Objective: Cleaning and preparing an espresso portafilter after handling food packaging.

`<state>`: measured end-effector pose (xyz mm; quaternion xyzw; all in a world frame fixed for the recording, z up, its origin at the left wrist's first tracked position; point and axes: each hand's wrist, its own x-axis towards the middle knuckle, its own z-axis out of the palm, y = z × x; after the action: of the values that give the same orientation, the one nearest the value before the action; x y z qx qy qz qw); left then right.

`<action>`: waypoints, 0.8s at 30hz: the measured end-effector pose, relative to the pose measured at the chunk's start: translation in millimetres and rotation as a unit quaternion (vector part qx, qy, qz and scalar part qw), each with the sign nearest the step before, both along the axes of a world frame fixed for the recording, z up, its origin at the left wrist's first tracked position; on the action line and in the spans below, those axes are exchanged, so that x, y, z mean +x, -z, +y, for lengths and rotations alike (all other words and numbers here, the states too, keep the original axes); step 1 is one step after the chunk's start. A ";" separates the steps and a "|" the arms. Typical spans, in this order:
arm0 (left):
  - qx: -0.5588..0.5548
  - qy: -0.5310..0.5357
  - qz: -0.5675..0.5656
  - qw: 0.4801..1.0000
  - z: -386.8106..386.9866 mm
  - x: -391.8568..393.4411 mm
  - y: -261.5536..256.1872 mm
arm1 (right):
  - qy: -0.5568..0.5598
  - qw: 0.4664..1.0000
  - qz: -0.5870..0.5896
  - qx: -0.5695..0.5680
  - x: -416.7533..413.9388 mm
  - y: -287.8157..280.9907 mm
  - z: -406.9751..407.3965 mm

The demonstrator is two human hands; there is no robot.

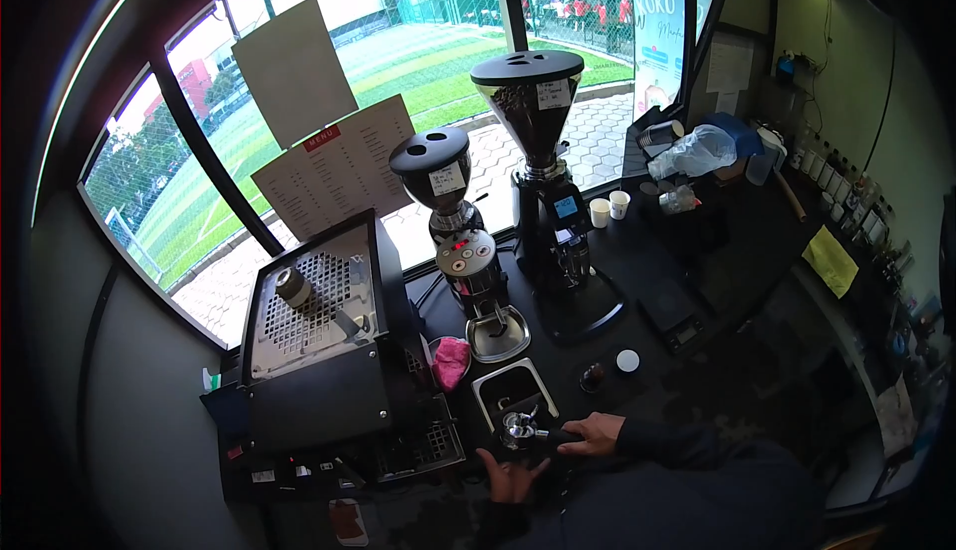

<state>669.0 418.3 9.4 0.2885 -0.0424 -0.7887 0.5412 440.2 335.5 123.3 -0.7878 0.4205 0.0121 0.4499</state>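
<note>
My right hand (596,433) grips the dark handle of a portafilter (517,430). The chrome head, with its spouts facing up, is over the near end of a metal-rimmed knock box (550,395) with a bar across it. Whether the head touches the box, I cannot tell. Just below the portafilter is my left hand (514,480), thumb and fingers spread and nothing visible in it. A dark-handled tamper (591,377) and a white round lid or cup (627,361) stand on the black counter beyond my right hand.
An espresso machine (314,408) stands at left, with a pink cloth (451,362) beside it. Two coffee grinders (470,251) line the window behind the knock box. A digital scale (676,318), paper cups (600,213) and a yellow cloth (830,260) lie to the right.
</note>
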 end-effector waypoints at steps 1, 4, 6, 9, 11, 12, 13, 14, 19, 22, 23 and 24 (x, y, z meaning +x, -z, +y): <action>-0.001 -0.001 -0.002 1.000 2.5 -1.2 -10.9 | 0.001 1.000 0.004 -0.010 1.7 -3.0 -1.5; -0.038 -0.051 0.035 0.997 10.6 -2.4 -23.6 | 0.045 0.998 0.001 -0.046 6.8 12.5 4.0; 0.009 -0.081 -0.003 0.997 7.3 2.0 -2.0 | 0.035 0.998 0.018 -0.039 7.2 12.0 4.8; -0.089 0.134 -0.714 0.681 11.7 28.5 39.0 | 0.024 0.997 0.072 -0.027 12.5 16.9 11.9; -0.120 -0.029 -0.736 0.666 6.3 15.6 6.8 | 0.066 0.996 0.055 -0.003 7.3 30.9 17.1; -0.101 -0.027 -0.728 0.677 8.9 15.0 0.9 | 0.091 0.995 0.004 0.037 8.2 30.8 21.7; -0.082 -0.024 -0.720 0.689 10.7 14.0 -6.0 | 0.080 0.996 0.005 0.037 10.0 30.0 21.7; -0.074 -0.031 -0.721 0.688 10.5 10.7 -13.7 | 0.092 0.995 -0.018 0.041 13.1 27.6 22.1; -0.009 -0.117 -0.199 0.973 11.0 -5.1 -26.9 | 0.083 0.993 -0.069 0.044 26.4 21.6 21.2; -0.034 0.002 -0.367 0.930 18.5 10.7 -7.6 | 0.093 0.991 -0.095 0.007 29.0 37.7 19.9; -0.036 -0.001 -0.367 0.929 17.0 11.3 -6.8 | 0.105 0.989 -0.090 0.048 27.9 43.0 19.1; -0.070 -0.041 -0.274 0.958 17.8 9.9 -16.3 | 0.118 0.985 -0.086 0.091 28.4 42.4 19.4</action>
<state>678.9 436.1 25.7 0.4567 -0.2326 -0.6514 0.5594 468.5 354.9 81.0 -0.6862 0.4679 -0.0704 0.5525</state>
